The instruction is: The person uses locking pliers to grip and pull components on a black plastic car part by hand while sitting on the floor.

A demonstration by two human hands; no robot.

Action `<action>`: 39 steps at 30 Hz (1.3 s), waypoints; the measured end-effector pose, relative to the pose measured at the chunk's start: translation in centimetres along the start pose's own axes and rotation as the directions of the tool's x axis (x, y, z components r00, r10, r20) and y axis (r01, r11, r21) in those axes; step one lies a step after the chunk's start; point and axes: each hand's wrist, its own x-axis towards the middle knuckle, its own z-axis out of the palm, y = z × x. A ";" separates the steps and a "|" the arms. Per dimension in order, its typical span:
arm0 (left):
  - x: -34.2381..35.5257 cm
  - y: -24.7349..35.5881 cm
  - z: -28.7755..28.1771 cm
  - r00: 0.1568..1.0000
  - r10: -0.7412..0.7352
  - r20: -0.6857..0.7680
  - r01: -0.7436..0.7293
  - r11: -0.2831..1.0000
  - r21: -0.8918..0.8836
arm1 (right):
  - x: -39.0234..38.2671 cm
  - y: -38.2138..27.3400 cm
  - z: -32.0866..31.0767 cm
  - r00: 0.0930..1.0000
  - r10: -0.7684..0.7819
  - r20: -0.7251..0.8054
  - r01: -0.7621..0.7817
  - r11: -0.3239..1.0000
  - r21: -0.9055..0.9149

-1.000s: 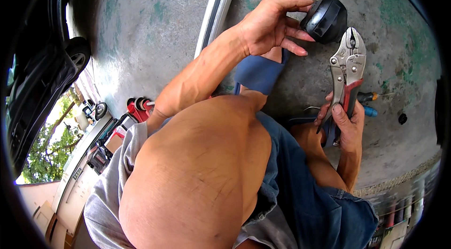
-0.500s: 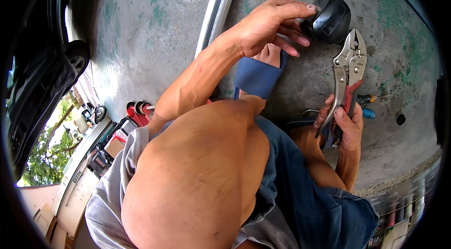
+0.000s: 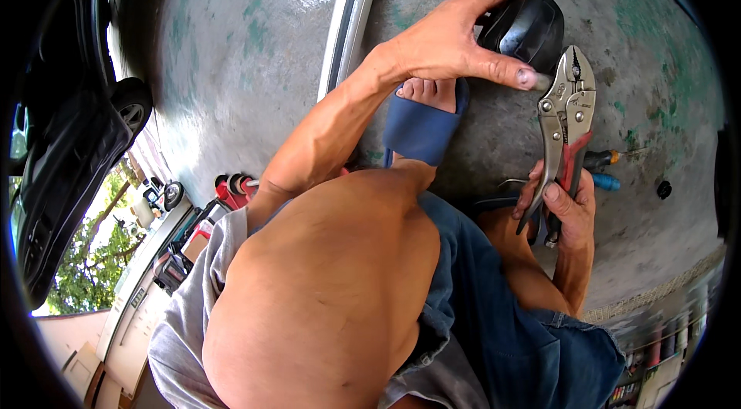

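Work apparently unfinished: left hand (image 3: 449, 35), fingers wide, around a black part (image 3: 538, 29); right hand (image 3: 573, 208), fingers closed around pliers (image 3: 578, 104) beside it.

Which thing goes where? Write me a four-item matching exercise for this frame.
1. locking pliers
2. rounded black part
3. slide sandal
4. small round black piece

A. blue in colour
B. lying on the floor
C. gripped in the right hand
D. inside the curve of the left hand

Pairs: 1-C, 2-D, 3-A, 4-B
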 end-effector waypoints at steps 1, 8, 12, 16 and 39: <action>0.0 0.3 0.0 0.999 0.027 0.027 -0.027 1.000 -0.008 | 0.0 -0.1 0.0 1.000 0.002 0.007 -0.002 1.000 0.014; 0.9 2.5 -0.3 0.991 0.072 0.113 -0.074 0.997 0.014 | 0.5 -0.4 -0.3 1.000 0.008 0.030 -0.010 0.998 0.070; 2.3 0.6 0.0 0.960 0.258 0.109 -0.261 0.965 0.018 | 0.2 -1.2 -0.2 0.998 0.053 0.030 -0.054 0.998 0.044; 1.7 1.0 0.1 0.960 0.278 0.033 -0.278 0.934 0.225 | 0.3 -0.8 -0.3 0.996 0.084 0.031 -0.087 0.993 0.076; 0.9 5.2 1.5 0.836 0.548 -0.025 -0.436 0.691 0.576 | 0.7 -0.8 0.1 0.938 -0.310 -0.158 0.125 0.724 -0.678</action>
